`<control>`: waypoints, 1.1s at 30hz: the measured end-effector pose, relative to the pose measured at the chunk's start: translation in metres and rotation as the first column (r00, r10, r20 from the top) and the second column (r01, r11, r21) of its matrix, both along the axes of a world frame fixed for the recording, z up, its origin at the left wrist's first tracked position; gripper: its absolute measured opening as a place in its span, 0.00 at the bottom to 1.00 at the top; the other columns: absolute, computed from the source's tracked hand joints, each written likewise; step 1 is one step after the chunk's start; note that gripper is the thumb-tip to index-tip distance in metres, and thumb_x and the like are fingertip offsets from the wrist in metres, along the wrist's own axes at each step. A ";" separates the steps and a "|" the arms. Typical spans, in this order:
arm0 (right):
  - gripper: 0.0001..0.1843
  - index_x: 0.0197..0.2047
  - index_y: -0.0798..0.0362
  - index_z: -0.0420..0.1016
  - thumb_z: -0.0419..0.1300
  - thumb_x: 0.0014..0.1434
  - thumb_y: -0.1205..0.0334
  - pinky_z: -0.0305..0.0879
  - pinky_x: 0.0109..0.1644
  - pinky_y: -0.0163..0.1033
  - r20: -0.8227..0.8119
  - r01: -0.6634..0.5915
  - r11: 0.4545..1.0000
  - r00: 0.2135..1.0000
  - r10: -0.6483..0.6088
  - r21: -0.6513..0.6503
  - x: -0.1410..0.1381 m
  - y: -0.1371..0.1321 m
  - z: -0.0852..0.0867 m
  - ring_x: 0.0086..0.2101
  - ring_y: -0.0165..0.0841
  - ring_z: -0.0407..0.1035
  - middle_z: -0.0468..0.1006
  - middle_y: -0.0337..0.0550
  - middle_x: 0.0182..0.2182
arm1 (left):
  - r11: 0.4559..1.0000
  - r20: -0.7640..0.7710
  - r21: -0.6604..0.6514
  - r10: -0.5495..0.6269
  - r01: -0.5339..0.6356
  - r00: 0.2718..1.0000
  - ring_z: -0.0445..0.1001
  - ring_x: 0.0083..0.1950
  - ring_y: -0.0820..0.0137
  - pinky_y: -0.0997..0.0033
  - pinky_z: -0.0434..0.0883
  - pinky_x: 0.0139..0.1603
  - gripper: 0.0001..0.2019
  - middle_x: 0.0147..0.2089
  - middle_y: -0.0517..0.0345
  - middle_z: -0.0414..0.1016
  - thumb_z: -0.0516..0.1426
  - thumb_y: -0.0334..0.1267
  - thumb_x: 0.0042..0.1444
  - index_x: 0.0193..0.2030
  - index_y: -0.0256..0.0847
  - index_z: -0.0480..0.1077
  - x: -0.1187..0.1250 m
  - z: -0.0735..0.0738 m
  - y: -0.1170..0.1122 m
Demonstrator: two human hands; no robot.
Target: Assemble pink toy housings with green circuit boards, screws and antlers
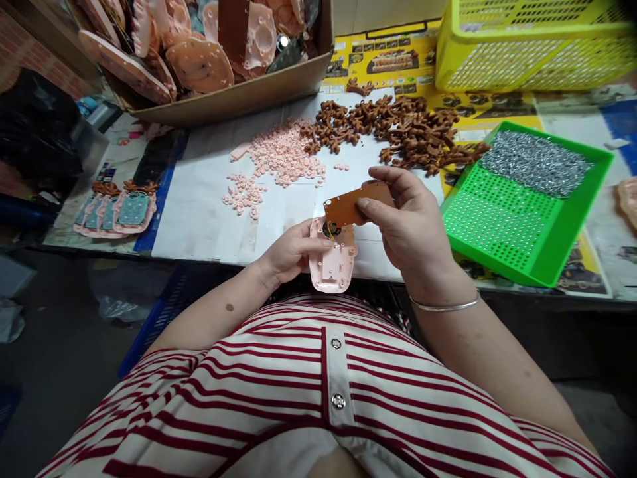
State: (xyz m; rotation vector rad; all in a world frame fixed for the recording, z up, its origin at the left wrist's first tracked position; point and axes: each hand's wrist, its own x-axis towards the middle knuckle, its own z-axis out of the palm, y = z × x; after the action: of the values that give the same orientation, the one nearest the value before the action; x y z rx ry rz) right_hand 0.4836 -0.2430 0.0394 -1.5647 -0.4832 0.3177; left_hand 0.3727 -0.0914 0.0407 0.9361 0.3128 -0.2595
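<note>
Head view: left fingers (313, 245) grip the pink shell (343, 257), long axis bodyward. Right fingers (377, 210) pinch the brown board (346, 208) over the shell's far end.

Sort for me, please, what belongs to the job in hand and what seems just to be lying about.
Held, or likely part of it:
pink plastic casing, left hand
brown board, right hand
small pink plastic pieces
brown knobby pieces
silvery metal parts, green perforated tray

Apparently just lying about:
yellow plastic crate
black plastic bag
</note>
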 end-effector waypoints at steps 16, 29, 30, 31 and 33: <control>0.23 0.54 0.39 0.73 0.65 0.54 0.63 0.79 0.48 0.47 0.054 -0.038 0.996 0.998 0.034 0.078 -0.005 -0.002 0.005 0.50 0.39 0.75 0.78 0.39 0.49 | 0.989 -0.024 0.127 0.086 -0.082 0.996 0.76 0.39 0.70 0.65 0.71 0.49 0.24 0.39 0.56 0.80 0.75 0.38 0.38 0.42 0.36 0.76 0.007 0.001 -0.014; 0.26 0.53 0.45 0.78 0.73 0.50 0.57 0.80 0.52 0.49 0.070 -0.183 0.983 0.981 0.181 0.022 -0.007 -0.024 0.017 0.49 0.42 0.77 0.79 0.45 0.51 | 0.954 -0.020 0.238 0.194 -0.184 0.981 0.74 0.35 0.73 0.71 0.69 0.40 0.14 0.35 0.60 0.78 0.68 0.39 0.49 0.41 0.36 0.74 0.012 -0.006 -0.023; 0.27 0.54 0.44 0.78 0.73 0.50 0.57 0.79 0.53 0.49 0.103 -0.203 0.979 0.974 0.201 0.007 -0.006 -0.027 0.019 0.51 0.42 0.76 0.77 0.45 0.54 | 0.959 -0.024 0.219 0.189 -0.179 0.982 0.74 0.34 0.73 0.71 0.69 0.40 0.14 0.34 0.60 0.78 0.68 0.38 0.48 0.40 0.36 0.74 0.012 -0.006 -0.023; 0.26 0.54 0.43 0.78 0.72 0.52 0.58 0.79 0.54 0.49 0.143 -0.211 0.977 0.967 0.211 -0.014 -0.006 -0.030 0.021 0.53 0.43 0.75 0.76 0.45 0.56 | 0.964 -0.031 0.196 0.187 -0.178 0.982 0.74 0.34 0.73 0.71 0.69 0.40 0.15 0.34 0.60 0.78 0.69 0.38 0.47 0.40 0.36 0.74 0.012 -0.005 -0.023; 0.21 0.53 0.41 0.79 0.70 0.55 0.59 0.79 0.54 0.49 0.239 -0.197 0.978 0.949 0.206 -0.062 -0.005 -0.034 0.025 0.54 0.42 0.75 0.76 0.44 0.55 | 0.976 -0.045 0.137 0.176 -0.168 0.983 0.75 0.34 0.73 0.71 0.70 0.40 0.16 0.34 0.60 0.78 0.70 0.36 0.44 0.40 0.36 0.74 0.013 -0.003 -0.024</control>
State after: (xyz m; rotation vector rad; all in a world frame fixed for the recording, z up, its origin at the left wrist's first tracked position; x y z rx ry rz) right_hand 0.4782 -0.2773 0.0640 -1.6019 -0.8375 0.2922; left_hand 0.3853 -0.1150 0.0378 1.0275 0.4655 -0.1067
